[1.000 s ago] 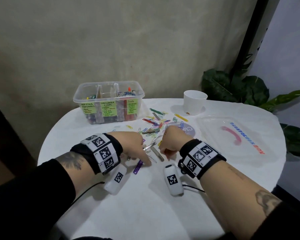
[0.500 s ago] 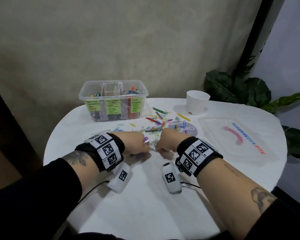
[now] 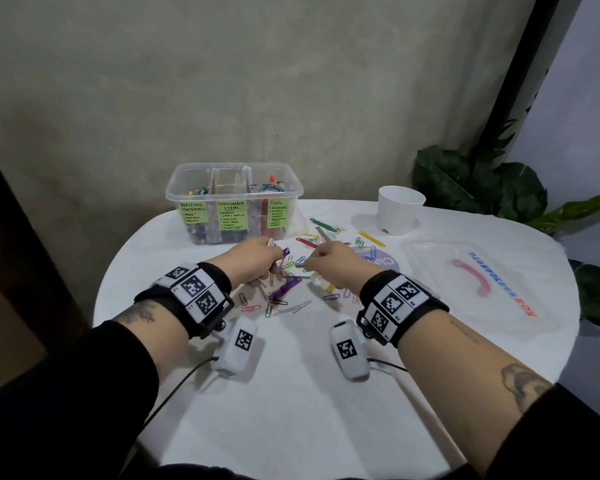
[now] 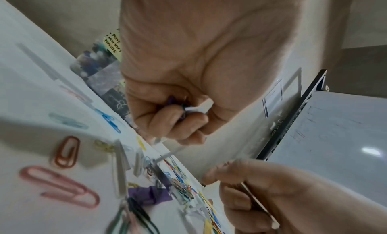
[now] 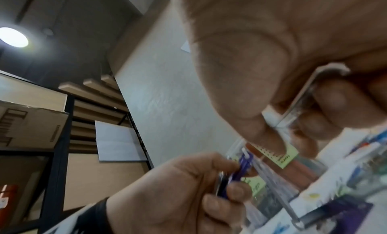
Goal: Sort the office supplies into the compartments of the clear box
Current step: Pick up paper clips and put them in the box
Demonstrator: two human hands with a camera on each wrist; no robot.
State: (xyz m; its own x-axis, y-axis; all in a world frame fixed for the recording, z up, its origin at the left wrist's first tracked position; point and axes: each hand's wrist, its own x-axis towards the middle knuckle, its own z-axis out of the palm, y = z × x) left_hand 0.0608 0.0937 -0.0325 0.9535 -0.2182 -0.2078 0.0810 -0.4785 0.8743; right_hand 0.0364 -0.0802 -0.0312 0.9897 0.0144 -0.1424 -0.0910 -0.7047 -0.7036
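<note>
Both hands [image 3: 257, 259] grip thin metal fasteners [image 3: 270, 242].

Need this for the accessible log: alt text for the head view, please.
Both hands, left hand and right hand, lift fistfuls of metal and purple fasteners above scattered coloured paper clips on a round white table. Behind stand a clear plastic box with green labels and a white cup.

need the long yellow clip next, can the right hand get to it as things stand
Probably not yet: the yellow clip lies bare and uncovered near the white cup, but the right hand already grips a metal strip, so its fingers aren't free.
</note>
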